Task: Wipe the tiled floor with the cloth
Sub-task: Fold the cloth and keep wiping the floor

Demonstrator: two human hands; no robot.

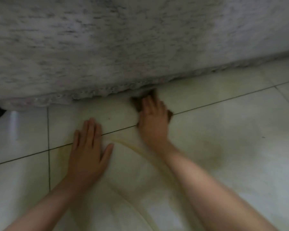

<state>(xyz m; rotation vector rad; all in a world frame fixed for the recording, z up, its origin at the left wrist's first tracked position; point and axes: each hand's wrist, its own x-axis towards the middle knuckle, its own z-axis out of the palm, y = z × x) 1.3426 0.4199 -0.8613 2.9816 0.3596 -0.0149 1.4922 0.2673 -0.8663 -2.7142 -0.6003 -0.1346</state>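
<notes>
Tiled floor point(223, 130): pale, dark grout lines, a yellowish streak point(137, 150) arcing between my forearms. Cloth point(151, 95): brown, bunched, lying on the floor at the far edge of a tile, touching the hem of the grey mottled fabric point(107, 47) that fills the far side. My right hand point(153, 120): laid on top of the cloth, fingers point(148, 104) stretched forward and pressing it down; brown shows past the fingertips and beside the little finger. My left hand point(88, 150): flat on the bare tile, fingers straight, thumb spread, apart from the cloth. Image blurred.
</notes>
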